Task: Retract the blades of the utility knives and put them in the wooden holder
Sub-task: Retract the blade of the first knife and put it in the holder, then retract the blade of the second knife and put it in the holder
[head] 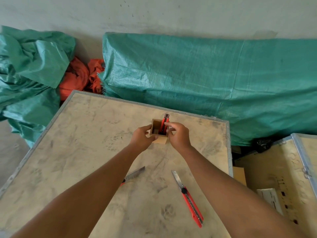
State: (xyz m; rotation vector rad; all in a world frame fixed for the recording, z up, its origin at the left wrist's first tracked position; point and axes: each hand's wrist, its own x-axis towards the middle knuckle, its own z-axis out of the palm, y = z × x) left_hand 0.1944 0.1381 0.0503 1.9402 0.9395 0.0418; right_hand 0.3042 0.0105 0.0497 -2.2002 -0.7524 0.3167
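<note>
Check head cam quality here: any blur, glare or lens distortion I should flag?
Head view: strong wide-angle bowing, the crate top's edges splay outward; light is soft and even, with faint shadows and no hard glare; both hands at the wooden holder are slightly soft; the exposed blade shows only a dull sheen.

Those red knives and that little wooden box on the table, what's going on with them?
A person is tidying utility knives into a wooden holder. The left hand steadies the holder while the right hand grips a red knife standing upright in it. Two more knives lie on the table nearer the person, blades extended: one in plain view, one partly hidden under the left forearm.
</note>
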